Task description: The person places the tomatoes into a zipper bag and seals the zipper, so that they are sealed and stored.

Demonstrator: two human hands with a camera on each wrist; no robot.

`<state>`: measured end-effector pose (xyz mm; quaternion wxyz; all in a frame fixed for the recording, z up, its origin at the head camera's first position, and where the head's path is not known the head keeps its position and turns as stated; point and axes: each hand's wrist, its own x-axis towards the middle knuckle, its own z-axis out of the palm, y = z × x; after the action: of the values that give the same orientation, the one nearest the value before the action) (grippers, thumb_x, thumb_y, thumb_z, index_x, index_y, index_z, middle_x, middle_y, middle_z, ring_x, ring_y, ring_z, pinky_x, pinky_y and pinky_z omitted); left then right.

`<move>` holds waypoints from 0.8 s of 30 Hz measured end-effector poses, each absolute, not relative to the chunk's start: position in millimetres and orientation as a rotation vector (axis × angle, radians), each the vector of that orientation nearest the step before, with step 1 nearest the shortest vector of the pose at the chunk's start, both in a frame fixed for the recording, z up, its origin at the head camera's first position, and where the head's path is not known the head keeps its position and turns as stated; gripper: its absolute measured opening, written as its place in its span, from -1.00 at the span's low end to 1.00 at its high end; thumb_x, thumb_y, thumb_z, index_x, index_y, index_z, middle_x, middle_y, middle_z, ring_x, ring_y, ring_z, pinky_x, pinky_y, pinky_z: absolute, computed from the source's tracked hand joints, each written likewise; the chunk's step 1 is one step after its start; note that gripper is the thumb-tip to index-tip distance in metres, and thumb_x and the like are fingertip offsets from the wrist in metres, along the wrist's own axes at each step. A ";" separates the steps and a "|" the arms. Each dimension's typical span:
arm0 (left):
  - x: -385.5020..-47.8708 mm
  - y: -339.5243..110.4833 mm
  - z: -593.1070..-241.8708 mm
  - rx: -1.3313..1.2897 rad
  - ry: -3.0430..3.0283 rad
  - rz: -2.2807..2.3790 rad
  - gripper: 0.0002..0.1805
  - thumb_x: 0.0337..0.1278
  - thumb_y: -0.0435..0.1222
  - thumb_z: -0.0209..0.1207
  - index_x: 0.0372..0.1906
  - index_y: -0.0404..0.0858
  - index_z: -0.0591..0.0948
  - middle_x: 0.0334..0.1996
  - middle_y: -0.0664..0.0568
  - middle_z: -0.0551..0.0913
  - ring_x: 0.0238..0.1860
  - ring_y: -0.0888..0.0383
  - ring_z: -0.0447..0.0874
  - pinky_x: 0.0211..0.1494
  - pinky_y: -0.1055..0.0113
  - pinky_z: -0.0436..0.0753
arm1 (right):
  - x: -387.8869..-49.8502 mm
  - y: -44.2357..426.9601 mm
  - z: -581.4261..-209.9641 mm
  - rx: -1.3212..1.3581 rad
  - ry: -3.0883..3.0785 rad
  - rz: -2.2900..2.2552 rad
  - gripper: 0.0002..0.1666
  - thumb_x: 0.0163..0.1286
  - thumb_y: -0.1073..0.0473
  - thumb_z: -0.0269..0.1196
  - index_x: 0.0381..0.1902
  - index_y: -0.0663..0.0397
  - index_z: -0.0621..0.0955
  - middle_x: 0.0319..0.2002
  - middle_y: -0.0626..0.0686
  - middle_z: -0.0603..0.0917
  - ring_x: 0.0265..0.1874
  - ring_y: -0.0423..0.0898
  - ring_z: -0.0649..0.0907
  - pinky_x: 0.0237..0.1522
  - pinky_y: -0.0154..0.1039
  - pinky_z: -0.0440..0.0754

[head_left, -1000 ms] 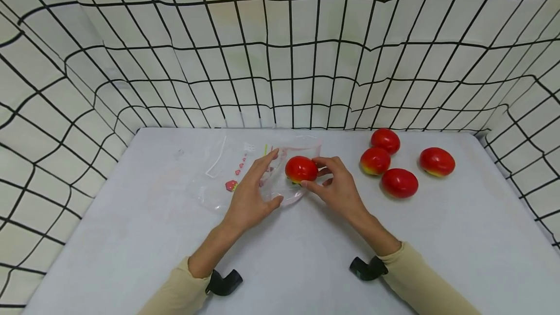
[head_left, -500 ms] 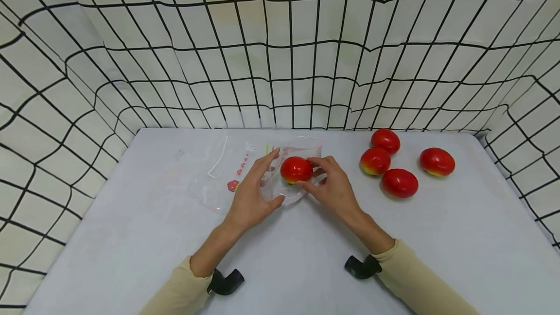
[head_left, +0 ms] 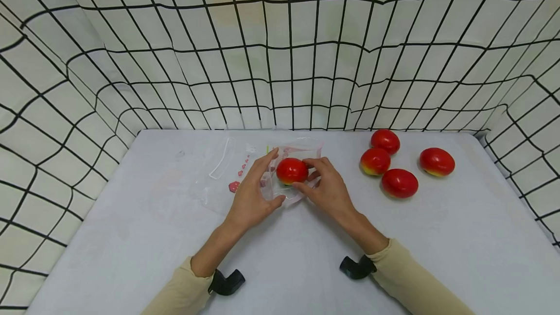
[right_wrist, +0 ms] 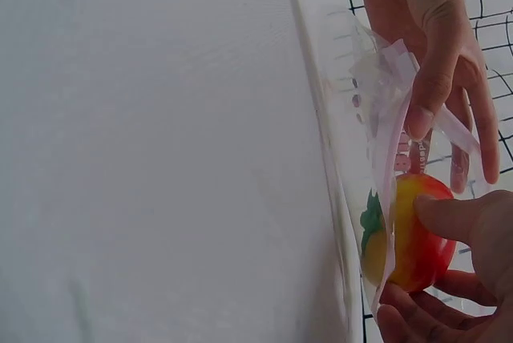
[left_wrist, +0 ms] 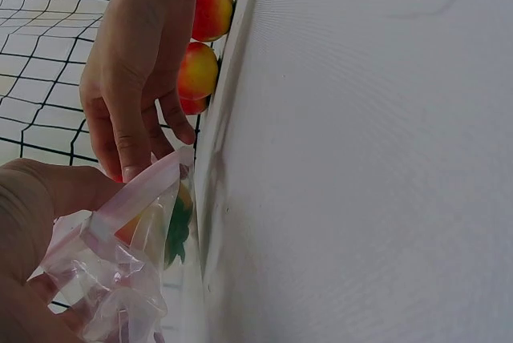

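A red-and-yellow mango [head_left: 291,170], glossy with a green leaf [right_wrist: 370,216] underneath, is pinched between the thumb and fingers of my right hand [head_left: 331,189]. It sits at the mouth of a clear plastic zip bag [left_wrist: 120,283] with pink edges. My left hand [head_left: 251,199] is spread at that mouth, thumb and fingers apart and fairly straight against the bag. In the right wrist view the bag's pink rim [right_wrist: 388,167] passes in front of part of the mango [right_wrist: 425,235]. The bag's printed body lies flat to the left, partly hidden by my left hand.
Several more red mangoes lie at the back right, including a near one [head_left: 400,183] and one set apart [head_left: 437,162]. The white table [head_left: 288,266] ends at a white wall with black grid lines [head_left: 290,62].
My right hand has moved slightly left, bringing the mango further over the bag and closer to my left hand. The left hand and the other mangoes have hardly moved.
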<state>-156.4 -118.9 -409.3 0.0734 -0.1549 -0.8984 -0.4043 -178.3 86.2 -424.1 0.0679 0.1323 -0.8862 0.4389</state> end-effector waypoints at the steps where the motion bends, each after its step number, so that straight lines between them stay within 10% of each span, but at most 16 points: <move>1: -156.4 -119.1 -409.4 -0.465 -2.698 -1.217 0.17 -0.12 -0.33 0.58 0.64 0.06 0.21 0.55 0.06 0.38 0.56 -0.02 0.36 0.27 -0.09 0.70 | -178.3 85.5 -424.2 0.397 -2.673 1.319 -0.24 0.17 0.12 0.59 0.32 0.08 0.58 0.13 0.12 0.63 -0.13 0.00 0.71 -0.06 -0.10 0.82; 24: -158.0 -118.0 -407.8 -0.464 -2.640 -1.243 0.15 -0.12 -0.33 0.58 0.63 0.02 0.23 0.53 0.02 0.40 0.52 -0.05 0.41 0.26 -0.10 0.71 | -179.2 73.3 -422.6 0.360 -2.667 1.282 -0.27 0.18 0.14 0.58 0.31 0.02 0.60 0.12 0.16 0.59 -0.12 0.00 0.67 -0.06 -0.11 0.82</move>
<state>-158.0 -118.0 -407.8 0.0935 -0.1563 -0.8896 -0.4187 -179.2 73.3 -422.6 0.0803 0.1204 -0.8918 0.4287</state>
